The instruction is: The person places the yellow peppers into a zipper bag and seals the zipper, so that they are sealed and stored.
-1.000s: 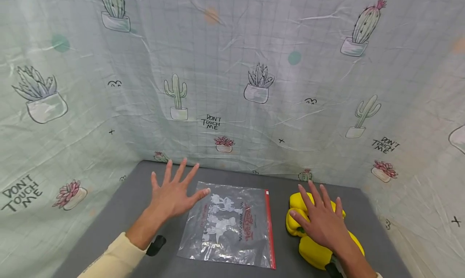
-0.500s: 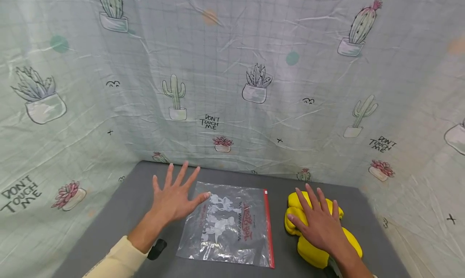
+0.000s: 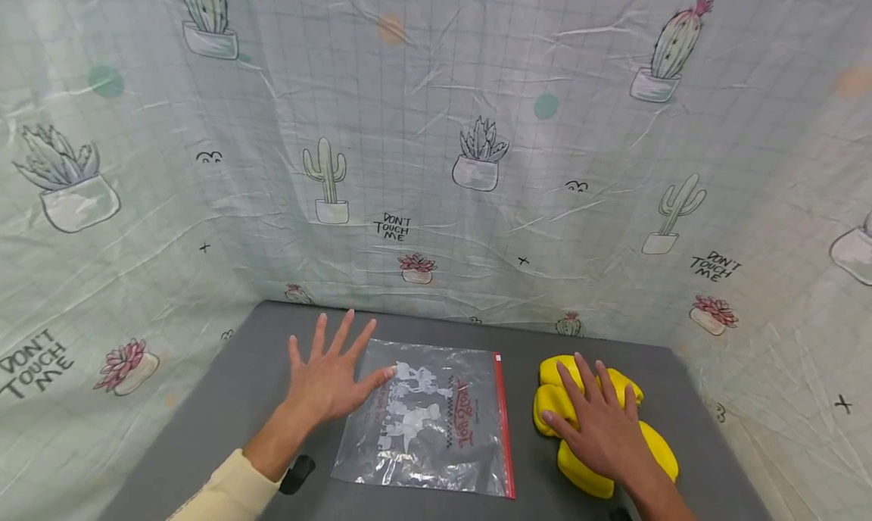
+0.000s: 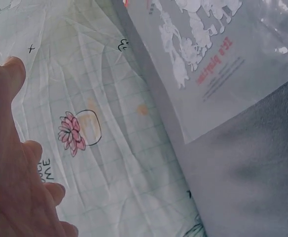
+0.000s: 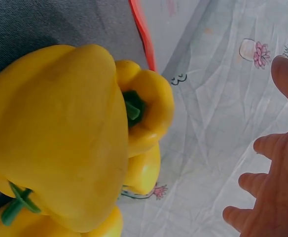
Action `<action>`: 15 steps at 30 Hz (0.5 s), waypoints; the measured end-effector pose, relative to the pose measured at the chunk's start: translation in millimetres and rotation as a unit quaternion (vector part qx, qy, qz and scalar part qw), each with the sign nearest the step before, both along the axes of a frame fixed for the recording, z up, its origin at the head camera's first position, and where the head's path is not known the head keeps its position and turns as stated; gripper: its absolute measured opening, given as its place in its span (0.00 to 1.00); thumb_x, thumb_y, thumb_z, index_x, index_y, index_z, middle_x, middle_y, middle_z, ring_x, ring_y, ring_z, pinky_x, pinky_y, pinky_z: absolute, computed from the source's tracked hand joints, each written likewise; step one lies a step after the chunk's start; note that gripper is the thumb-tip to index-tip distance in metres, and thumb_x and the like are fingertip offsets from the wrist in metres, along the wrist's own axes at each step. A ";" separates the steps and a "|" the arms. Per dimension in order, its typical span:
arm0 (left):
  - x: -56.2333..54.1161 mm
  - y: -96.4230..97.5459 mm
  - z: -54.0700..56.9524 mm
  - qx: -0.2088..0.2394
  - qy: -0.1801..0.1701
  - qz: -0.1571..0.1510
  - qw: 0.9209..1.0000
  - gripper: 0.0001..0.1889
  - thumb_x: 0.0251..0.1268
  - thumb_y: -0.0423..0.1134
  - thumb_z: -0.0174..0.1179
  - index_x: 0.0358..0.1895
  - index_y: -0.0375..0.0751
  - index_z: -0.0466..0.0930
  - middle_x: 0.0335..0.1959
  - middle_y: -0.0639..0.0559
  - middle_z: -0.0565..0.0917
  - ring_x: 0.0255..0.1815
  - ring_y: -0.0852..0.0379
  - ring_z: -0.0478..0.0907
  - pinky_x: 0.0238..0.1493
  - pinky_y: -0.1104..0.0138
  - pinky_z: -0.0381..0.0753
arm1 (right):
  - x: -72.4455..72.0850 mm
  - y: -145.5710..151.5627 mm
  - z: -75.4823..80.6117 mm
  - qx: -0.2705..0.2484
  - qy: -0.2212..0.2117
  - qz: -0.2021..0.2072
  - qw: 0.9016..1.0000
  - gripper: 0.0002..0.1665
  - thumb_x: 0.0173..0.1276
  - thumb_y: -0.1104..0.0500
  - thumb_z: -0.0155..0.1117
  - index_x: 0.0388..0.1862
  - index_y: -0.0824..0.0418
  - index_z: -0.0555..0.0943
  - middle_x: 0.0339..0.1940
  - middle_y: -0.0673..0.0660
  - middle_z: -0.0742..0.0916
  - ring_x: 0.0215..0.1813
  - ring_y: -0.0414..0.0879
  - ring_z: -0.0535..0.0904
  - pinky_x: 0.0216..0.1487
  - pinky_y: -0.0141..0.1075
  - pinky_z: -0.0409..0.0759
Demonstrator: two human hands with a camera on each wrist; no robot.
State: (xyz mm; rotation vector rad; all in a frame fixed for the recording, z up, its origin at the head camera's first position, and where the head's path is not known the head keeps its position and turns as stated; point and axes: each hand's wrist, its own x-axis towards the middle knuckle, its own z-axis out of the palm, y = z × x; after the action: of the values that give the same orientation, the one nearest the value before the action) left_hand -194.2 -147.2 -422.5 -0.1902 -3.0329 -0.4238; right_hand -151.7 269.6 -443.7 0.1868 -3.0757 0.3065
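Observation:
A clear zip bag [image 3: 422,422] with white and red print lies flat on the grey table, its red zip edge [image 3: 504,422] facing right. My left hand [image 3: 327,385] is spread above the table at the bag's left side, thumb overlapping its edge in the head view. Over at the right, several yellow bell peppers [image 3: 586,472] are grouped together. My right hand [image 3: 602,434] is spread over them, partly covering them. Green stems show on a pepper [image 5: 60,133] and its neighbours in the right wrist view, where the fingers stand apart from the fruit. Neither hand holds anything.
A pale cloth [image 3: 436,165] printed with cacti and lettering hangs behind and on both sides of the grey table [image 3: 204,430]. Dark wrist straps show, one [image 3: 297,474] under the left wrist.
Both spread hands have sunk slightly lower in the head view. The head view has shifted a little; the bag and the peppers stay where they lie.

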 end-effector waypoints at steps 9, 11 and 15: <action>6.0 6.7 -21.3 0.007 0.010 -0.004 1.000 0.47 0.66 0.79 0.48 0.85 0.67 0.50 0.89 0.50 0.47 0.88 0.30 0.34 0.75 0.22 0.33 | 2.5 2.0 -15.3 0.010 -0.008 -0.002 1.000 0.50 0.71 0.31 0.61 0.85 0.50 0.61 0.87 0.63 0.58 0.85 0.72 0.48 0.73 0.82 0.42; 5.9 10.2 -26.7 0.016 0.010 -0.009 1.000 0.47 0.66 0.79 0.48 0.85 0.68 0.50 0.89 0.51 0.47 0.88 0.31 0.34 0.76 0.22 0.34 | 3.7 3.4 -18.1 0.008 -0.005 -0.001 1.000 0.49 0.71 0.31 0.61 0.85 0.49 0.61 0.87 0.62 0.57 0.85 0.72 0.49 0.72 0.82 0.43; 6.7 20.0 -40.3 0.032 0.004 -0.014 0.999 0.47 0.65 0.79 0.49 0.84 0.67 0.52 0.89 0.51 0.48 0.88 0.31 0.35 0.77 0.24 0.36 | 7.2 6.6 -21.1 0.013 -0.003 0.003 1.000 0.50 0.71 0.29 0.60 0.85 0.48 0.61 0.88 0.61 0.57 0.85 0.72 0.49 0.72 0.82 0.44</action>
State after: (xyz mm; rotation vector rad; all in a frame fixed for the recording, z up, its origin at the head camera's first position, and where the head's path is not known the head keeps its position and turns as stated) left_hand -187.5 -127.3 -462.8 -0.2299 -3.0069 -0.5200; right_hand -144.5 276.2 -464.8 0.1972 -3.0872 0.2677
